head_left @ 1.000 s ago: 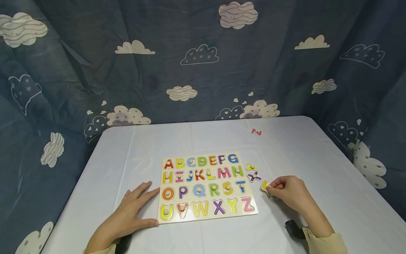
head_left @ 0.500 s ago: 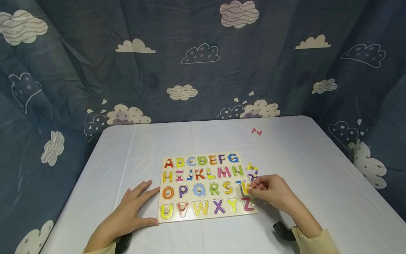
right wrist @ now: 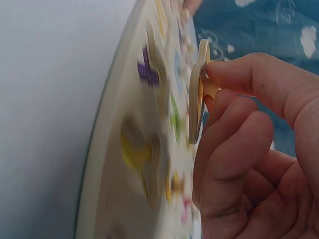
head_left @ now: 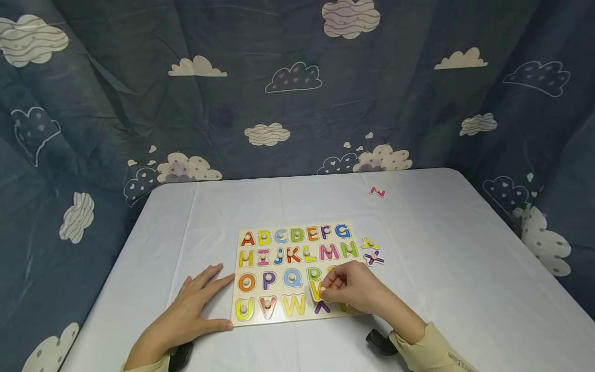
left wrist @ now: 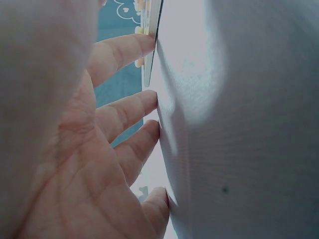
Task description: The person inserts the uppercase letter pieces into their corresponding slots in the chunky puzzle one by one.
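My right hand (head_left: 355, 287) pinches a yellow letter puzzle piece (head_left: 316, 291) by its knob, with part of the letter covered by the fingers. In the right wrist view the piece (right wrist: 198, 94) stands on edge, apart from the board's surface. Beneath it lies the wooden alphabet board (head_left: 279, 290), with knobbed letters through V in its slots. The yellow W slot (head_left: 294, 305) has no piece, and the purple X slot (head_left: 322, 308) is partly hidden by the hand. My left hand (head_left: 192, 307) rests with spread fingers on the table, index finger and thumb touching the board's left edge.
A purple X piece (head_left: 374, 258) and a yellow Y-shaped piece (head_left: 370, 243) lie just right of the board. Farther back is a pink Z-like piece (head_left: 377, 192). A white cloth (head_left: 209, 206) covers the table, with a cloud-patterned dark curtain (head_left: 223, 113) behind.
My right hand has carried the yellow piece leftward from the table right of the board to over the board's lower rows. The left hand has stayed put.
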Demonstrator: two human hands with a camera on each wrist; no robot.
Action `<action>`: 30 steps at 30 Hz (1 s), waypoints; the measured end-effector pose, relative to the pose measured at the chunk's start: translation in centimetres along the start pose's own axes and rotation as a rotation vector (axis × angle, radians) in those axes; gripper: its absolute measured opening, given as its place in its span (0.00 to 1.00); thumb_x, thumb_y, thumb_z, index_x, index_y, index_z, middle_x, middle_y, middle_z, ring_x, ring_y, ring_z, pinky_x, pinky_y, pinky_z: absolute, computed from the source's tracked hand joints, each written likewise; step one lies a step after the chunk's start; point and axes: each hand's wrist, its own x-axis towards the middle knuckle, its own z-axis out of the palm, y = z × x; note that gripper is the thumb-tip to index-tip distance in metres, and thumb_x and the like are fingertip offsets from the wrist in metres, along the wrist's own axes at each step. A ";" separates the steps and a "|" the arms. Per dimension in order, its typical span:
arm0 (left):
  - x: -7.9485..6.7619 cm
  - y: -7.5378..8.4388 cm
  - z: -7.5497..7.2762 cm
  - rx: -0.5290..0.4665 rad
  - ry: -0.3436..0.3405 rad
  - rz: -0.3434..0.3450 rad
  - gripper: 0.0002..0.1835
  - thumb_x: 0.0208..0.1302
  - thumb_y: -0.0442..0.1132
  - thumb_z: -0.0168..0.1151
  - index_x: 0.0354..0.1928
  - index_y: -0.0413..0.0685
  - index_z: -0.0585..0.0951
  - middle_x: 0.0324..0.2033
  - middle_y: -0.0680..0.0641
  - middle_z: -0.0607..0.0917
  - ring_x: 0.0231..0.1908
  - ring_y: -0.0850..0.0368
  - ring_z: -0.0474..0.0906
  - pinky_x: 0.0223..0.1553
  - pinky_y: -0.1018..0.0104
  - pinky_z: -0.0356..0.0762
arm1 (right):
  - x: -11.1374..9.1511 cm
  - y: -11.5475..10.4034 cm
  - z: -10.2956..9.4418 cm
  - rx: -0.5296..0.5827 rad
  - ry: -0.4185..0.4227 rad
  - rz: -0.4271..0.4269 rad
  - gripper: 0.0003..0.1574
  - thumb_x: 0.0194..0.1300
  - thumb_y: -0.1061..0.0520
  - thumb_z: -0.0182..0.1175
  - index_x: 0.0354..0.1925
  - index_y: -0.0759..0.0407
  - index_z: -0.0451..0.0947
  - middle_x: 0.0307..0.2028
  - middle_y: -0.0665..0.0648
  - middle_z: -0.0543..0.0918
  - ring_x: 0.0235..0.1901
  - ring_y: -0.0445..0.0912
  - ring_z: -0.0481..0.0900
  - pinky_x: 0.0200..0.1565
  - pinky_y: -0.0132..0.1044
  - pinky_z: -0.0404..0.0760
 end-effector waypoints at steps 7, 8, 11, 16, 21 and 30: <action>0.1 0.0 0.1 0.010 0.006 0.010 0.54 0.45 0.70 0.82 0.76 0.60 0.77 0.80 0.39 0.68 0.81 0.31 0.60 0.77 0.19 0.49 | 1.0 -1.2 2.1 -0.021 -0.071 -0.041 0.06 0.58 0.60 0.76 0.29 0.56 0.86 0.20 0.47 0.81 0.20 0.37 0.73 0.21 0.25 0.67; 0.1 0.0 0.1 0.013 0.009 0.013 0.54 0.45 0.70 0.82 0.76 0.60 0.77 0.80 0.39 0.69 0.81 0.31 0.60 0.77 0.19 0.49 | 1.2 -1.3 2.3 -0.028 -0.074 -0.047 0.06 0.58 0.59 0.76 0.29 0.55 0.86 0.19 0.46 0.81 0.20 0.37 0.73 0.21 0.25 0.67; 0.1 -0.1 0.1 0.017 0.016 0.020 0.54 0.45 0.70 0.82 0.76 0.60 0.77 0.79 0.39 0.69 0.80 0.31 0.61 0.76 0.19 0.50 | 1.6 -1.4 3.0 -0.030 -0.086 -0.062 0.08 0.58 0.58 0.77 0.28 0.54 0.86 0.19 0.45 0.80 0.20 0.36 0.71 0.21 0.25 0.66; 0.0 -0.1 0.0 0.014 0.016 0.020 0.55 0.45 0.70 0.82 0.76 0.60 0.77 0.80 0.39 0.69 0.80 0.31 0.61 0.76 0.19 0.50 | 2.0 -1.4 3.8 -0.006 -0.112 -0.063 0.09 0.58 0.58 0.78 0.28 0.54 0.85 0.19 0.44 0.79 0.19 0.35 0.70 0.21 0.25 0.67; 0.0 0.0 -0.1 0.008 0.009 0.017 0.54 0.45 0.70 0.82 0.76 0.60 0.77 0.80 0.39 0.68 0.80 0.31 0.60 0.76 0.19 0.50 | 2.2 -1.7 4.4 -0.028 -0.108 -0.078 0.10 0.57 0.58 0.80 0.28 0.54 0.86 0.19 0.44 0.79 0.20 0.34 0.70 0.22 0.24 0.66; -0.1 -0.1 0.0 0.002 0.016 0.020 0.54 0.45 0.69 0.82 0.76 0.60 0.77 0.80 0.39 0.69 0.80 0.31 0.60 0.76 0.19 0.50 | 2.2 -2.2 4.7 -0.072 -0.091 -0.093 0.10 0.56 0.58 0.80 0.27 0.54 0.86 0.18 0.43 0.77 0.20 0.34 0.69 0.21 0.25 0.65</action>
